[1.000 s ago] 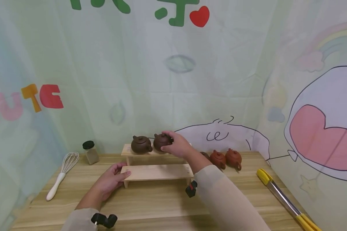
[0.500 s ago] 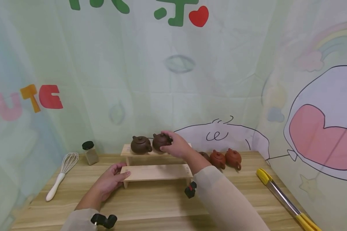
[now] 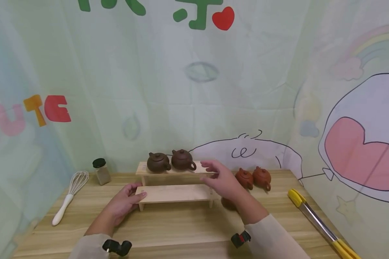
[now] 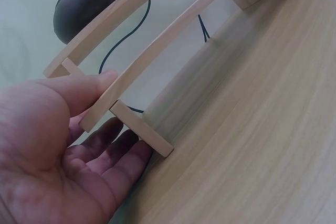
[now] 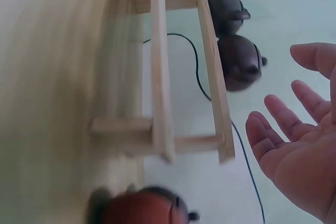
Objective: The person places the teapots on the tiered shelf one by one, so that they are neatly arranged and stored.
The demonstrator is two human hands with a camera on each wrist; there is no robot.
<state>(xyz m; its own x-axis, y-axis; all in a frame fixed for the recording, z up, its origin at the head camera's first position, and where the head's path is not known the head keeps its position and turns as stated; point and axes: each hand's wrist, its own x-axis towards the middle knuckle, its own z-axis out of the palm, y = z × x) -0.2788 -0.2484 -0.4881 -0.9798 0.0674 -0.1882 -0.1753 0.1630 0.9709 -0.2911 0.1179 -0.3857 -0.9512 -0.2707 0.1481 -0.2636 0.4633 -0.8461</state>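
Observation:
My left hand (image 3: 124, 203) grips the left end of a two-tier wooden display stand (image 3: 176, 193), thumb on top of the lower shelf and fingers curled beneath by the leg (image 4: 142, 129). On the upper shelf sit two dark brown teapots, the left one (image 3: 158, 162) and the right one (image 3: 183, 160), side by side with handles toward the right. Just right of them my right hand (image 3: 225, 181) hovers with fingers spread and nothing in it. Under the right wrist, another brown teapot (image 3: 227, 204) is partly hidden by the forearm.
Two reddish clay teapots, one nearer (image 3: 244, 178) and one farther right (image 3: 262, 178), stand beyond the right hand. Yellow-tipped tongs (image 3: 321, 221) lie along the right edge. At left are a whisk (image 3: 69, 196) and a black-lidded jar (image 3: 102, 171). A printed curtain (image 3: 194, 90) hangs behind.
My right hand has let go of the right-hand teapot on the upper shelf and drawn back to the right, uncovering its handle. The left hand keeps its hold on the stand.

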